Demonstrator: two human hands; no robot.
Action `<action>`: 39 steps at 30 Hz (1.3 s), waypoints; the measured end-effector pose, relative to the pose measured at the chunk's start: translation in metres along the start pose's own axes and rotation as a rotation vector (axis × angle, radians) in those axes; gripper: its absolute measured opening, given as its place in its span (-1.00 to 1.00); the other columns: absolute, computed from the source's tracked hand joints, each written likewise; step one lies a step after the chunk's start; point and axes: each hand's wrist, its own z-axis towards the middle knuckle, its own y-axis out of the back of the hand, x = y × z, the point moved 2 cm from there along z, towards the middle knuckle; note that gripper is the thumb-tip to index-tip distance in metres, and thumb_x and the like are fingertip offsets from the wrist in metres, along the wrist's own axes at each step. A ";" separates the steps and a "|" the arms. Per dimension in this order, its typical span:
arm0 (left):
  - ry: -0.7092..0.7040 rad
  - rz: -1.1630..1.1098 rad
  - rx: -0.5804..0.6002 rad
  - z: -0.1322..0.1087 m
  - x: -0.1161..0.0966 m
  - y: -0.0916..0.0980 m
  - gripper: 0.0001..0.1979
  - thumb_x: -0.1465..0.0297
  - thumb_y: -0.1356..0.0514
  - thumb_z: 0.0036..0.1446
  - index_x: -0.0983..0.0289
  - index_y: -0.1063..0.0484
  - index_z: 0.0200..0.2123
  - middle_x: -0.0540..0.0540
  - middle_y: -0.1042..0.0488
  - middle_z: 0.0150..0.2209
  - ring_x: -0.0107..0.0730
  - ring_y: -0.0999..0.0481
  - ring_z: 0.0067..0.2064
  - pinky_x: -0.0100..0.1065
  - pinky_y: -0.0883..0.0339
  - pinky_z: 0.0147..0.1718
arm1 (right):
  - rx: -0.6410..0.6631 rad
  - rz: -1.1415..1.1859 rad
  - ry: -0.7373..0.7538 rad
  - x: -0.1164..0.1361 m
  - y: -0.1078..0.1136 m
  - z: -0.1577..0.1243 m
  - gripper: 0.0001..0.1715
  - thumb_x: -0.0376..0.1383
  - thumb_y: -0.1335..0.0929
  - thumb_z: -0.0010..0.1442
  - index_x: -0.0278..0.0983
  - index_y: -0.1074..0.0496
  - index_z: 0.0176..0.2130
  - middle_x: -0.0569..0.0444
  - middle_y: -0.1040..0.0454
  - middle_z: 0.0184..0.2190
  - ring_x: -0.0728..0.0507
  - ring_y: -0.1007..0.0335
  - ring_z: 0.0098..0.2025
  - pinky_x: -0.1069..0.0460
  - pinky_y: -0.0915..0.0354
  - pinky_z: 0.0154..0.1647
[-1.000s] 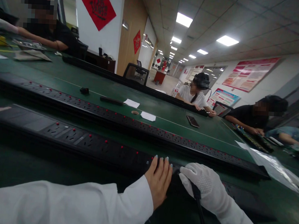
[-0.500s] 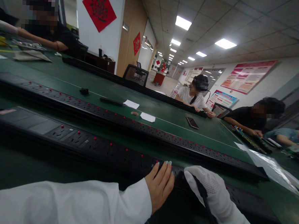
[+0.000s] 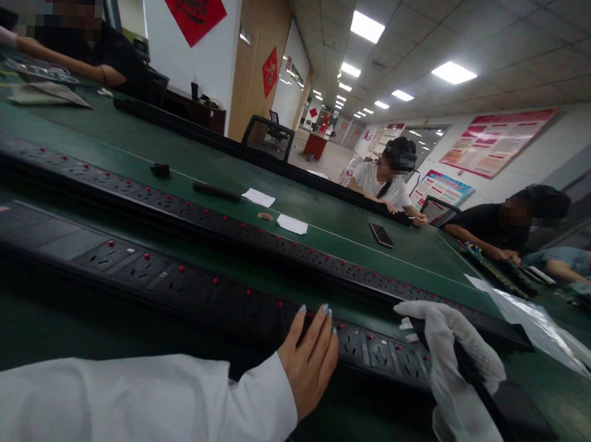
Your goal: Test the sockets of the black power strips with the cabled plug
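Observation:
A long black power strip [image 3: 230, 309] with a row of sockets and red lights lies across the table in front of me. My left hand [image 3: 309, 368], bare, rests flat on its near edge with the fingers stretched out. In a white glove, my right hand [image 3: 462, 354] grips a black plug [image 3: 421, 332] between thumb and fingers. The plug's metal prongs face left, above the strip and apart from the sockets. From it a black cable [image 3: 501, 420] runs down past the wrist. The strip's right end is partly behind the gloved hand.
A second power strip [image 3: 176, 204] lies parallel behind the first. Beyond it are a black bar [image 3: 217, 191], paper slips [image 3: 292, 224], a tape roll [image 3: 265, 216] and a phone [image 3: 381, 235]. Clear plastic film [image 3: 534, 322] lies at right. Several people sit around the table.
My right hand has lifted the plug off the strip and moved right, so its prongs and more sockets show. My left hand stays on the strip. The view has shifted slightly.

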 end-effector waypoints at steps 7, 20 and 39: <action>-0.003 0.029 0.018 -0.002 -0.002 -0.002 -0.57 0.29 -0.04 0.18 0.44 -0.23 0.05 0.42 -0.14 0.16 0.08 -0.21 0.16 0.12 0.04 0.11 | 0.291 0.029 0.180 0.010 -0.033 0.001 -0.82 -0.31 -0.24 0.16 -0.23 -0.43 -0.32 0.12 -0.49 -0.44 0.00 -0.44 -0.43 0.15 -0.36 -0.40; 0.017 -0.003 -0.114 -0.002 -0.005 -0.006 -0.66 0.37 -0.02 0.19 0.44 -0.29 -0.02 0.38 -0.27 0.09 0.09 -0.24 0.13 0.03 -0.09 0.05 | 0.407 -0.189 0.385 -0.003 -0.055 -0.020 -0.67 -0.36 -0.22 0.18 -0.27 -0.36 -0.04 0.02 -0.51 -0.15 -0.04 -0.47 -0.17 0.09 -0.38 -0.12; 0.011 -0.023 -0.197 -0.002 -0.001 -0.004 -0.73 0.40 -0.04 0.17 0.41 -0.31 -0.09 0.36 -0.35 0.03 0.07 -0.30 0.09 -0.02 -0.20 -0.01 | 0.296 -0.346 0.451 -0.004 -0.058 -0.035 -0.61 -0.30 -0.23 0.17 -0.27 -0.31 0.01 -0.01 -0.48 -0.12 -0.13 -0.42 -0.14 -0.08 -0.31 -0.04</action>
